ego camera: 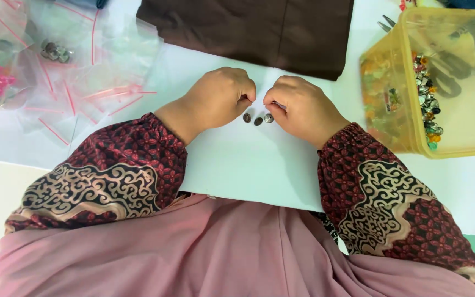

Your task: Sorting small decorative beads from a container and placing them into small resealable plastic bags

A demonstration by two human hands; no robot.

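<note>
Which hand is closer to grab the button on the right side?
Right hand, probably. Its fingertips sit almost on the right button, while the left hand is nearer the left button. A middle button lies between them.

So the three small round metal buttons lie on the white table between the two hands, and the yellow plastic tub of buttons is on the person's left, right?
Not quite. The yellow plastic tub stands on the person's right, as the head view shows. The rest holds: three small round metal buttons lie on the white table between the left hand and the right hand.
</note>
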